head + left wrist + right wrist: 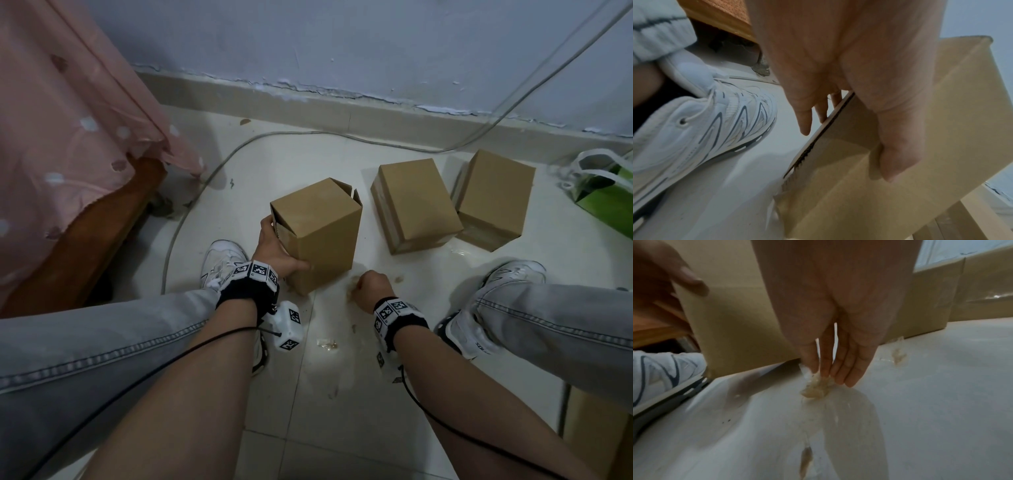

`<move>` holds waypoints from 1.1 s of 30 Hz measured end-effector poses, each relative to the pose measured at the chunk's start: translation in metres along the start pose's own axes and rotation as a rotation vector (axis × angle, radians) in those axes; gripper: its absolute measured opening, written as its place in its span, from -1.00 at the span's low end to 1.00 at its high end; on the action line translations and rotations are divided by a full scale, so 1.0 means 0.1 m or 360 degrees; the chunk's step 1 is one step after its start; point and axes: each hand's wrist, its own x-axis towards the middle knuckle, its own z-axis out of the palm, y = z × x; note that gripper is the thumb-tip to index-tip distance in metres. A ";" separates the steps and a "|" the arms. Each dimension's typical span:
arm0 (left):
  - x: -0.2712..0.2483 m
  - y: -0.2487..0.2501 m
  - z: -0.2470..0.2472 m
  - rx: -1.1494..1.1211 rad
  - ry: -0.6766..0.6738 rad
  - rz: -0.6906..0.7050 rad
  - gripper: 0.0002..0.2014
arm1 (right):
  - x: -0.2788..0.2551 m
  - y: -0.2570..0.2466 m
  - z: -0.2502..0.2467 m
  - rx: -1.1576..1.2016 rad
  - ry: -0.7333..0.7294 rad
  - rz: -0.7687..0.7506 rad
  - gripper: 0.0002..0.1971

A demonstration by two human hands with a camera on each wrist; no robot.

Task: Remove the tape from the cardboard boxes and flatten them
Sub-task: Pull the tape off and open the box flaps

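Head view showed the pale tiled floor [342, 394] filling most of the frame, with a pink dotted bedspread [68, 120] draped at the upper left. Three cardboard boxes sat mid-frame: the opened box [322, 233] stood tilted at centre, its flaps loose at both ends, and just right of it lay two sealed boxes [416, 202], close together, clear tape glinting on their lower ends. A green bag [603, 195] sat at the right edge, and a grey cable [191, 212] curved across the floor behind.

My left hand [274, 250] gripped the opened box's near left corner, thumb across the front face, fingers [805, 120] reaching past the flap edge. My right hand [371, 286] hung just below the box; the right wrist view showed its fingers pressed together, pinching a crumpled wad of tape [817, 388] at the floor. Smaller tape scraps [327, 345] lay on the tiles nearby.

I judged the sticky wad likely to cling to my fingertips on release and get dragged back onto the cardboard. The box rested on one lower edge under a one-handed grip, so it could tip toward the sealed pair. Loose scraps underfoot near my sneaker [222, 263] could stick to the sole.
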 end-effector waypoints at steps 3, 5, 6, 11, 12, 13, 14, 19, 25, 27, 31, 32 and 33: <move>0.01 0.00 0.00 -0.0007 -0.0009 -0.0008 0.21 | 0.00 -0.01 -0.01 0.0013 -0.0039 0.0026 -0.79; 0.00 0.02 0.00 -0.0007 -0.0020 -0.0018 0.24 | 0.02 0.06 -0.06 0.0088 0.0000 0.0092 -0.84; 0.00 0.02 0.00 -0.0006 -0.0024 -0.0022 0.25 | 0.03 0.12 -0.09 0.0140 0.0043 0.0133 -0.87; -0.01 0.02 0.00 -0.0012 -0.0034 -0.0038 0.25 | 0.02 0.37 -0.15 0.0384 0.0318 0.0256 -0.83; -0.02 0.03 0.00 -0.0017 -0.0034 -0.0037 0.26 | 0.03 0.39 -0.16 0.0408 0.0438 0.0288 -0.76; -0.02 0.04 0.00 -0.0022 -0.0033 -0.0038 0.26 | 0.03 0.40 -0.18 0.0454 0.0538 0.0326 -0.68; -0.03 0.05 0.00 -0.0024 -0.0029 -0.0035 0.27 | 0.04 0.42 -0.20 0.0485 0.0573 0.0347 -0.59; -0.02 0.06 0.00 -0.0017 -0.0028 -0.0037 0.25 | 0.12 0.45 -0.25 0.0469 0.0326 0.0158 -0.64; -0.01 0.05 0.01 -0.0016 0.0003 -0.0023 0.21 | 0.04 0.20 -0.09 0.0714 0.0349 0.0074 -0.81; -0.01 0.05 0.01 -0.0014 -0.0002 -0.0017 0.22 | 0.06 0.15 -0.07 0.0587 0.0387 0.0036 -0.84; 0.00 0.05 0.01 -0.0004 -0.0003 -0.0026 0.20 | 0.09 0.12 -0.07 0.0187 0.0239 -0.0120 -0.75; 0.01 0.05 0.00 -0.0003 -0.0009 -0.0030 0.20 | 0.09 0.12 -0.06 0.0162 0.0203 -0.0135 -0.72; 0.01 0.05 0.00 0.0000 -0.0014 -0.0036 0.21 | 0.09 0.12 -0.04 0.0149 0.0169 -0.0146 -0.71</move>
